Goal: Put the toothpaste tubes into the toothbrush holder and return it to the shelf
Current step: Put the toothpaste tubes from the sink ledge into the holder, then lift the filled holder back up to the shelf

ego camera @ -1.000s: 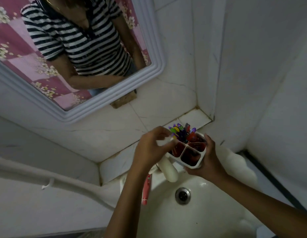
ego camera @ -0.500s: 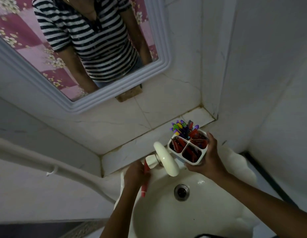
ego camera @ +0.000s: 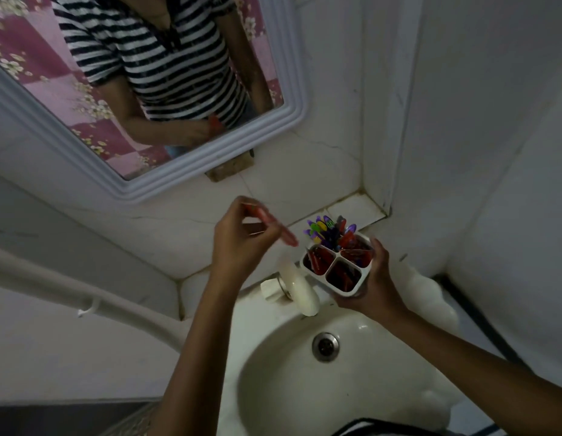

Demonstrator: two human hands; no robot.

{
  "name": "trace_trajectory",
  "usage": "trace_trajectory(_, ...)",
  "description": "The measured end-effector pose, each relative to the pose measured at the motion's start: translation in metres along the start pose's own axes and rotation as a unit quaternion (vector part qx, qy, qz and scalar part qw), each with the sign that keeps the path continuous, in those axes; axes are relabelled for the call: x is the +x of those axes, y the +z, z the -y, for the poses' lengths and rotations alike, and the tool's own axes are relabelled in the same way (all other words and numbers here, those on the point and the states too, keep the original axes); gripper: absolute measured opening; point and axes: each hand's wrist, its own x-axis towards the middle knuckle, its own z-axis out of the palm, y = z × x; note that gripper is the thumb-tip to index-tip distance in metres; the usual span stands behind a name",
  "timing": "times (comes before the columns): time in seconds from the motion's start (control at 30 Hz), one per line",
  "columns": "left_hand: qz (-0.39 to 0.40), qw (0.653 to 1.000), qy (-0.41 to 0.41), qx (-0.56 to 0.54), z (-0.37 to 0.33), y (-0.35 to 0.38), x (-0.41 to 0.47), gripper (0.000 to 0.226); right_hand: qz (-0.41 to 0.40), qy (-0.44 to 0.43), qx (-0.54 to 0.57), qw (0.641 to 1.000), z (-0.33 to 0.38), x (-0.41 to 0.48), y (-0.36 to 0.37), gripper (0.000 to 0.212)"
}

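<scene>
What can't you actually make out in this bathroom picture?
Head view only:
- Red tube in the left hand: motion-blurred, label unreadable.
- Holder: underside hidden by the right hand; tube count too dark.
- Sink: near rim cut off by the bottom edge.

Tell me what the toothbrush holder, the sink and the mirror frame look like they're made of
Toothbrush holder: looks like white moulded plastic, with thin, rounded compartment walls and a matte surface.
Sink: probably glazed ceramic, cream-white and glossy, with bright highlights near the metal drain.
Mirror frame: white with stepped ridges and a smooth even surface; likely plastic, though painted wood cannot be ruled out.
</scene>
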Motion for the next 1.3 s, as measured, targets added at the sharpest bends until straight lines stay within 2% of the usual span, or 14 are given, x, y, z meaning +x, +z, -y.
trace_trajectory(0.1,0.127,0.992,-0.014,-0.007,-0.013,0.032,-0.002,0.029,0.007,0.015,0.009,1.000,0.002,0.000,0.000,0.139)
trace_trajectory(0.17,0.185,0.981,-0.012,0.052,-0.008,0.052,-0.004,0.032,0.003,0.018,0.029,0.999,0.009,0.002,0.001,0.140)
trace_trajectory(0.27,0.221,0.962,0.030,0.160,0.002,0.068,-0.008,0.029,-0.002,0.039,0.055,0.998,0.020,0.006,0.002,0.140)
trace_trajectory(0.33,0.221,0.961,0.028,0.164,0.006,0.067,-0.008,0.030,0.003,0.045,0.055,0.997,0.014,0.004,0.001,0.133)
trace_trajectory(0.43,0.185,0.973,0.017,0.141,0.008,0.053,-0.005,0.030,0.007,0.047,0.036,0.998,0.010,0.000,-0.003,0.137)
trace_trajectory(0.53,0.113,0.980,0.012,0.162,0.016,0.037,-0.004,0.025,-0.007,0.030,0.017,0.999,0.009,0.004,-0.006,0.139)
trace_trajectory(0.6,0.086,0.980,-0.009,0.180,0.020,0.029,-0.005,0.033,-0.018,0.027,0.025,0.999,0.018,0.008,-0.010,0.138)
trace_trajectory(0.73,0.110,0.982,-0.074,0.138,0.009,0.018,-0.009,0.060,-0.056,-0.035,0.059,0.996,0.066,0.031,-0.022,0.131)
trace_trajectory(0.8,0.110,0.990,-0.037,0.080,-0.014,0.011,-0.011,0.056,-0.074,-0.072,0.078,0.992,0.106,0.048,-0.032,0.125)
trace_trajectory(0.93,0.067,0.994,0.089,-0.018,-0.089,-0.018,-0.002,0.028,-0.119,-0.153,0.108,0.975,0.192,0.093,-0.062,0.123)
trace_trajectory(1.07,0.043,0.967,0.226,-0.107,-0.194,-0.069,0.008,0.037,-0.153,-0.253,0.143,0.944,0.307,0.143,-0.110,0.119)
trace_trajectory(1.17,-0.024,0.945,0.324,-0.033,-0.269,-0.114,0.013,0.055,-0.184,-0.311,0.175,0.916,0.407,0.170,-0.147,0.106)
trace_trajectory(1.23,-0.110,0.917,0.369,0.105,-0.317,-0.145,0.017,0.059,-0.200,-0.332,0.189,0.902,0.472,0.186,-0.174,0.101)
trace_trajectory(1.3,-0.245,0.836,0.392,0.297,-0.361,-0.176,0.023,0.065,-0.203,-0.354,0.199,0.891,0.533,0.199,-0.200,0.099)
